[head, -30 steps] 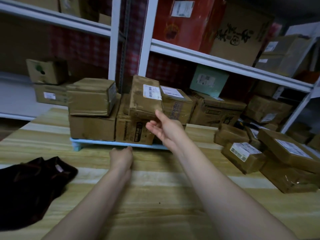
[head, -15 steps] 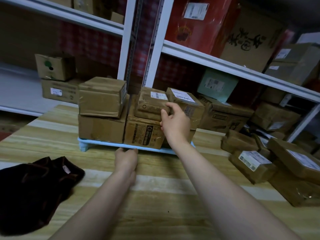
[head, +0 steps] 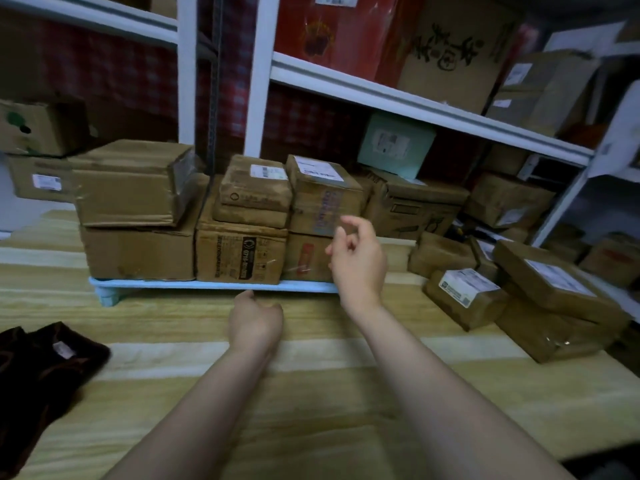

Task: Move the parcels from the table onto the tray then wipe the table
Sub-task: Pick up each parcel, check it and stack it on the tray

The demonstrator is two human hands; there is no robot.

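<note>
The right hand (head: 358, 258) hangs in the air at the middle of the frame, fingers loosely curled and holding nothing, just in front of the right end of the pale blue plastic tray (head: 156, 282); the left hand (head: 254, 317) sits low on the striped light-wood table (head: 311, 393), knuckles close to the tray's front rim, and I cannot tell whether its hidden fingers grip anything.

The tray already carries brown cardboard parcels two high; the small taped parcel with a white label (head: 254, 192) sits on the printed carton (head: 242, 254), tight beside the taller labelled parcel (head: 322, 199).

The worry, to my eye, is room: a heap of flat brown parcels (head: 464, 299) lies on the table at the right of the frame, left to move, and any third layer would probably be unsteady; a nudge from a reaching arm could tip the top boxes backward towards the white metal shelving (head: 415, 102).

The tray stands on short feet, so a hard push may slide it; the heap at right lies near the table's edge and could spill off if dragged.

The dark crumpled cloth (head: 41, 368) waits at lower left.
</note>
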